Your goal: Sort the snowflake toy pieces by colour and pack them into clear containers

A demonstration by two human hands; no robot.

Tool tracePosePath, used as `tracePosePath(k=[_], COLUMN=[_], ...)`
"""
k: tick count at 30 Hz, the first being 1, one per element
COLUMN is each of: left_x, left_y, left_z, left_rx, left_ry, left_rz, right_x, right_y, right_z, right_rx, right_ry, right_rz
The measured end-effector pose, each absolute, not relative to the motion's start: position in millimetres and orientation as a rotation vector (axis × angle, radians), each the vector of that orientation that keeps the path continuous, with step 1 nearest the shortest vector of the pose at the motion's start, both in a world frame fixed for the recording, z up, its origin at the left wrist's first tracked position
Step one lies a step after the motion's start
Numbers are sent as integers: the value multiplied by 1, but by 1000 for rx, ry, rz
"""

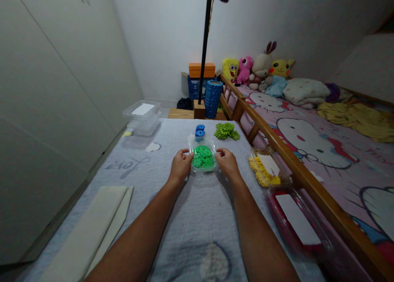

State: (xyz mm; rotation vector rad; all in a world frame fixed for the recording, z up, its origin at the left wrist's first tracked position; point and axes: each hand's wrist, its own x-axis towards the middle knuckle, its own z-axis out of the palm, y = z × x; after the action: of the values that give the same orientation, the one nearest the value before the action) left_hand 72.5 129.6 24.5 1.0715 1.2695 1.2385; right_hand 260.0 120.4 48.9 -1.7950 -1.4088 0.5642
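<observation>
A clear plastic container [203,170] full of small green plastic pieces [203,156] is in front of me on the cloth-covered table. My left hand [181,164] grips its left side, thumb and fingers closed at the rim. On the opposite side my right hand [227,163] holds the rim the same way. Just behind the container lie a few blue disc-shaped pieces [200,131], notched like snowflakes. A loose pile of light green pieces [226,131] sits farther back, to the right of the blue ones.
Stacked clear containers [143,118] stand at the back left. A container of yellow pieces [264,172] and a longer one with red contents [295,220], both with white labels, line the right edge beside the wooden bed rail [277,150]. Folded pale material [92,228] lies front left.
</observation>
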Motion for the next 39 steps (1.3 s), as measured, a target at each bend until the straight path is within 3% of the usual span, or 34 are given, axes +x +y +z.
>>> tracePosePath(k=[21,39], left_x=[72,71], left_y=[126,127], left_z=[27,20], left_rx=[1059,1100], left_ry=[1230,1301], left_rz=[1229,1202], right_x=[265,266], right_y=[118,117], right_z=[41,42], right_rx=[-1524,-1418], right_ry=[-1284,-1115], right_rz=[1007,1202])
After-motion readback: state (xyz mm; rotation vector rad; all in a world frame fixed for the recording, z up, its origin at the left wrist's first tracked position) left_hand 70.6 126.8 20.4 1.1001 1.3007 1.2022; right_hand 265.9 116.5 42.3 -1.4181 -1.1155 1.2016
